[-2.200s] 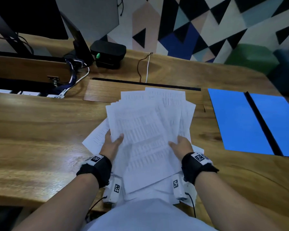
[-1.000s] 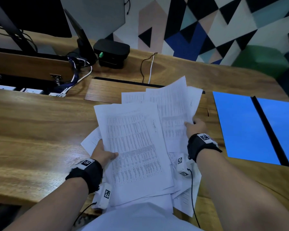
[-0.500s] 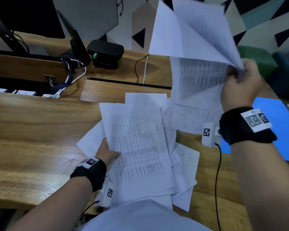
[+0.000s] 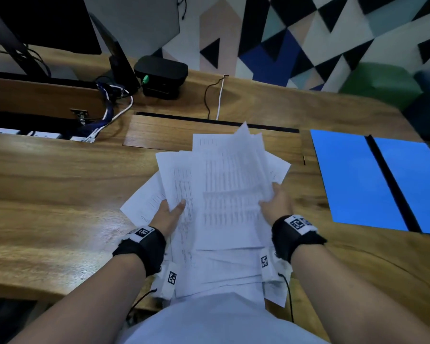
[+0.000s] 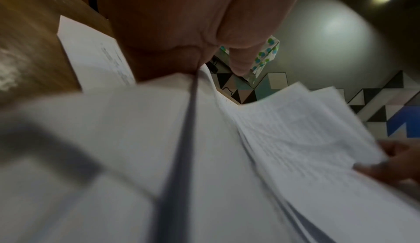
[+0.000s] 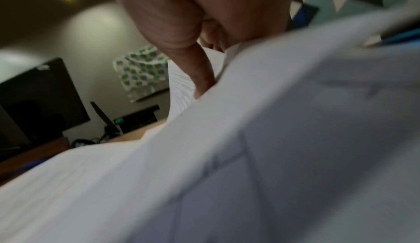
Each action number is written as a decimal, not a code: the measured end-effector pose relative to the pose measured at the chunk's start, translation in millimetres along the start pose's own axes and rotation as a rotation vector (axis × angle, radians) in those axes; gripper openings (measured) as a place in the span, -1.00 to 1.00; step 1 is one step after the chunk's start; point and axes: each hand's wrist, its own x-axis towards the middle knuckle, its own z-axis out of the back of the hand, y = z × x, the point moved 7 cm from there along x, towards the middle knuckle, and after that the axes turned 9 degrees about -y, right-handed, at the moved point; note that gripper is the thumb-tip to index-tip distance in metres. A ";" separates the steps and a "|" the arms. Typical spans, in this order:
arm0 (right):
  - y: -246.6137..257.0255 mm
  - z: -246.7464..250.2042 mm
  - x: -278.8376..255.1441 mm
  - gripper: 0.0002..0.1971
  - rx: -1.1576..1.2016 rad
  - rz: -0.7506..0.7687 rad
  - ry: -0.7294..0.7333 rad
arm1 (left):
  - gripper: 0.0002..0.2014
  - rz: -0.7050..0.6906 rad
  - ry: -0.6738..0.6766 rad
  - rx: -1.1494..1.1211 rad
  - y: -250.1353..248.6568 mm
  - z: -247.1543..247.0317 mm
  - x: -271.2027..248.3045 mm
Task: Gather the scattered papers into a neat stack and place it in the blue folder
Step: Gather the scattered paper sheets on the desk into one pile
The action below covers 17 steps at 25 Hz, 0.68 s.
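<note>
Papers mid-frame, folder at right.
The papers [image 4: 224, 194] lie fanned on the worktop [image 4: 47, 194] at centre; the open folder [image 4: 353, 180] lies flat at right, apart from them; a box [image 4: 160, 76] and cables [image 4: 214, 98] sit upper left.

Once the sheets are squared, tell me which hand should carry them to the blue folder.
Right. The right hand grips the papers on the side facing the open blue folder; the left hand holds the far edge.

White printed papers [image 4: 224, 194] fanned unevenly on the desk — blue folder [image 4: 358, 180] open, well right.
</note>
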 end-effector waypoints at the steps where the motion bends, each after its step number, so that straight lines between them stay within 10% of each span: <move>1: -7.7 -13.1 -5.6 -0.59 -0.009 -0.014 0.061 | -0.39 -0.003 -0.003 0.013 0.7 -0.6 -1.1; 6: -5.2 -51.0 -26.7 -0.53 0.025 0.057 0.334 | -0.33 -0.080 0.003 0.007 -1.2 -7.5 -15.2; 11: -38.5 5.5 17.5 -0.64 -0.061 -0.204 -0.057 | -0.36 -0.047 -0.097 -0.121 3.1 36.2 5.7; 17: -50.3 -17.4 19.7 -0.43 -0.140 -0.286 0.043 | -0.33 0.049 -0.119 -0.068 31.5 56.4 20.5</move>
